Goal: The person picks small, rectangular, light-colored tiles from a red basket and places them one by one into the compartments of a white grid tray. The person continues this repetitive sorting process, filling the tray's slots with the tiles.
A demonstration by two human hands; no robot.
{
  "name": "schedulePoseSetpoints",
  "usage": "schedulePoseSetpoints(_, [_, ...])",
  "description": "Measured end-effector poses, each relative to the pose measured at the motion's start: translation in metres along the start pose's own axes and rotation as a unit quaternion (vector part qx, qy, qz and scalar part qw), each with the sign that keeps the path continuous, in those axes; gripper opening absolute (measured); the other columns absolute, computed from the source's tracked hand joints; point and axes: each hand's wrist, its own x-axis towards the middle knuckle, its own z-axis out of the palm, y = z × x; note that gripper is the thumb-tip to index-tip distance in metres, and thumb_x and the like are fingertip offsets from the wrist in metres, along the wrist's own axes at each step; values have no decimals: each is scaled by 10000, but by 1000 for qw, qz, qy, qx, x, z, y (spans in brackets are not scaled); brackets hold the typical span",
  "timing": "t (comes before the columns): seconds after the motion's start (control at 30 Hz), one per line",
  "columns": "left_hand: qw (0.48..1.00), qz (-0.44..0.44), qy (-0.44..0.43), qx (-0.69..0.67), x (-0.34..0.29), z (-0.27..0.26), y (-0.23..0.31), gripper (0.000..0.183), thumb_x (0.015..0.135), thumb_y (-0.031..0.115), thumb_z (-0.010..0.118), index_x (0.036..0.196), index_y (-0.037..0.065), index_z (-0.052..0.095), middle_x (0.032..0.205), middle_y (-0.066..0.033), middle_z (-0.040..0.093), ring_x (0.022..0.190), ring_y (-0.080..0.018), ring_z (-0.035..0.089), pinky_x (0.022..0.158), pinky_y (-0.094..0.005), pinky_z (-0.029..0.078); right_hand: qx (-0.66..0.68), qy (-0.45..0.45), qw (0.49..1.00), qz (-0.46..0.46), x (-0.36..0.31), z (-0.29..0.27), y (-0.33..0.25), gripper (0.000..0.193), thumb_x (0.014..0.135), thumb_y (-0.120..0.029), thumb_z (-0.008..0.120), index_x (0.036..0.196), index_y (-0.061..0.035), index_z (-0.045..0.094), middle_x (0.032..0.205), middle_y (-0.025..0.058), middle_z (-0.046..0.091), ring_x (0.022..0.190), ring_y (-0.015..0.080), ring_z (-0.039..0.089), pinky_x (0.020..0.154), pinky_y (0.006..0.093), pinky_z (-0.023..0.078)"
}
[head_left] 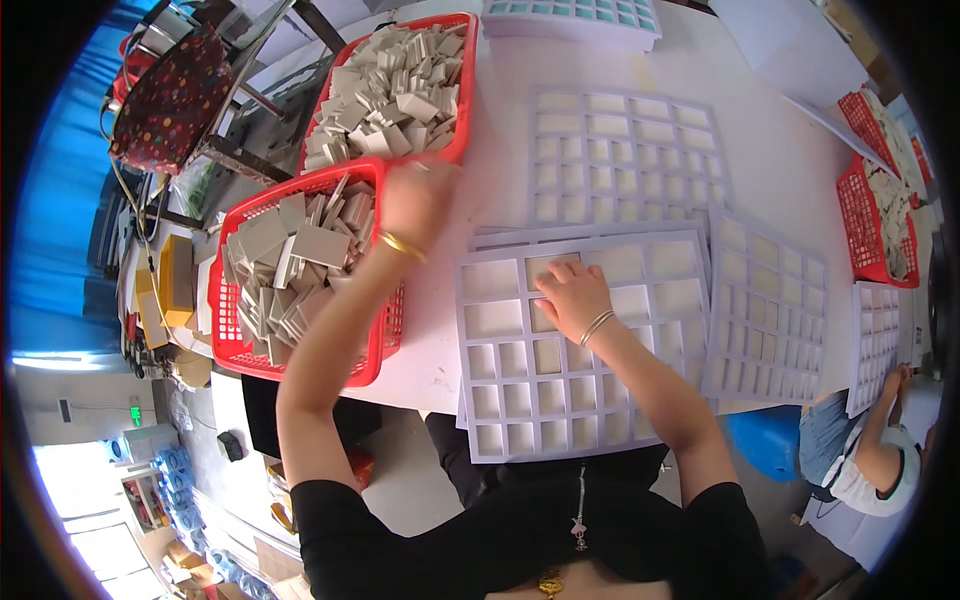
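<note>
My left hand [420,203] is smeared by motion beside the near rim of the far red basket [468,90]; whether it holds anything does not show. That basket is heaped with thin grey-beige tiles [395,85]. Over a white grid tray [635,345] in front of me, my right hand [580,300] rests with its fingers apart, the tips at a compartment in the second column. Beige tiles [547,356] lie in some compartments of that column, partly covered by the hand. The nearer red basket [372,345], left of the tray, also holds a pile of tiles.
More white grid trays [625,150] lie behind and to the right [765,310] on the white table [500,60]. A stacked tray stands at the far edge. At the right are further red baskets [850,215] and another person [880,455]. A patterned bag [175,100] is at far left.
</note>
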Motion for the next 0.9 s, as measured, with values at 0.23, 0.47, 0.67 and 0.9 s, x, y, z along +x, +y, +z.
schedulePoseSetpoints(0.23, [939, -278, -149, 134, 35, 11, -120, 422, 772, 91, 653, 1179, 139, 549, 1210, -150, 541, 1103, -369, 554, 901, -442, 475, 22, -5, 1000, 9, 3, 2, -1, 271, 813, -322, 663, 1029, -162, 626, 1106, 35, 572, 1037, 239, 531, 798, 416, 425])
schedulePoseSetpoints(0.47, [937, -318, -129, 71, 31, 48, -166, 563, 653, 192, 807, 1130, 102, 522, 1166, -187, 559, 1062, -381, 575, 873, -449, 489, 37, 17, 999, 8, 1, 3, -1, 267, 799, -311, 677, 1016, -165, 625, 1082, 28, 570, 1030, 234, 530, 786, 406, 429])
schedulePoseSetpoints(0.67, [951, -303, -66, 8, 28, 36, -151, 504, 683, 226, 781, 1106, 96, 539, 979, -192, 646, 934, -369, 622, 795, -448, 488, 40, 14, 999, 16, 0, 5, -1, 236, 814, -290, 661, 1014, -169, 634, 1112, 28, 559, 1041, 233, 525, 818, 416, 422])
schedulePoseSetpoints(0.9, [928, -254, 172, -213, 31, 11, -95, 434, 733, 266, 746, 1078, 43, 605, 972, -172, 664, 851, -300, 653, 761, -374, 507, 25, 25, 999, 22, 4, 14, -1, 164, 821, -196, 620, 979, -182, 662, 1064, 25, 581, 1061, 256, 516, 931, 535, 352])
